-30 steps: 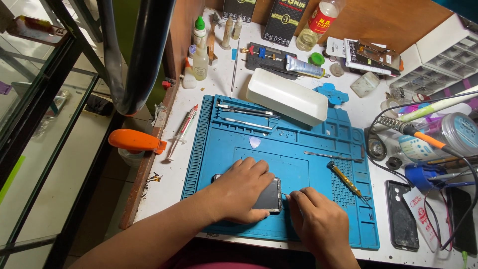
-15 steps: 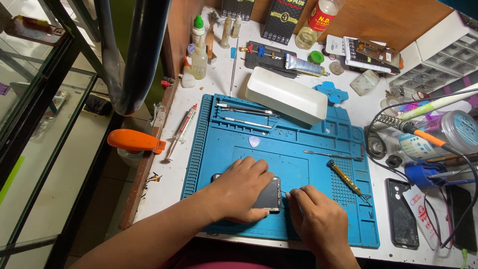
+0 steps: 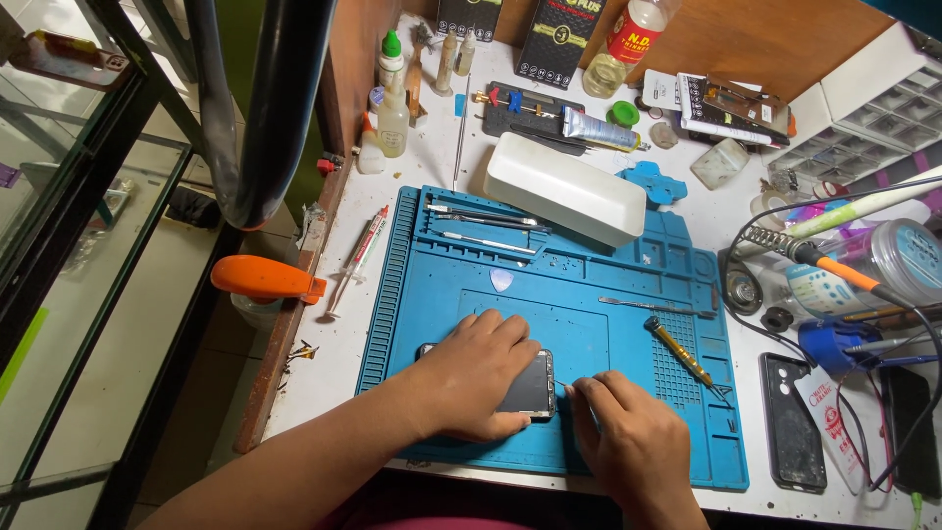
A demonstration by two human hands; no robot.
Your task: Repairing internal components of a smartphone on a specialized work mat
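A dark smartphone (image 3: 530, 387) lies flat on the blue work mat (image 3: 589, 314) near the table's front edge. My left hand (image 3: 471, 373) rests palm-down over most of it, pressing it to the mat. My right hand (image 3: 628, 437) has its fingers curled at the phone's right end, fingertips touching the edge; whether it holds a small tool there is hidden. A yellow-handled screwdriver (image 3: 679, 350) lies on the mat just right of my hands. A thin metal tool (image 3: 653, 306) lies further back.
A white plastic box (image 3: 564, 188) sits at the mat's back edge, tweezers (image 3: 486, 240) beside it. A soldering iron (image 3: 824, 260), cables and a black phone case (image 3: 793, 420) crowd the right. Bottles (image 3: 392, 98) stand at back left. An orange clamp (image 3: 265, 278) grips the left table edge.
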